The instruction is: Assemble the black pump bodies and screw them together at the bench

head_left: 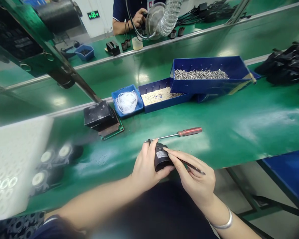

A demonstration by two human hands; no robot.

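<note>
Fingers of my left hand (146, 163) wrap round a black cylindrical housing (163, 163) with a small pale label, held tilted above the table's front edge. In my right hand (198, 177) is a thin dark stick-like tool (193, 167), pinched near its front end. Its tip meets the upper side of the housing, close to the label; exactly what it touches there is hidden by my fingertips. Just beyond both hands lies a screwdriver (190, 131) with a red handle, its shaft pointing left towards my left fingertips.
Beyond the screwdriver stand a blue tray (115, 99) of clear tubing, a blue bin (161, 104) of small cream pieces and another bin (201, 87) of screws. A press (99, 114) rises at left, near round-topped parts (47, 156) and a white sheet (17, 159). Another person's hand (139, 18) works opposite.
</note>
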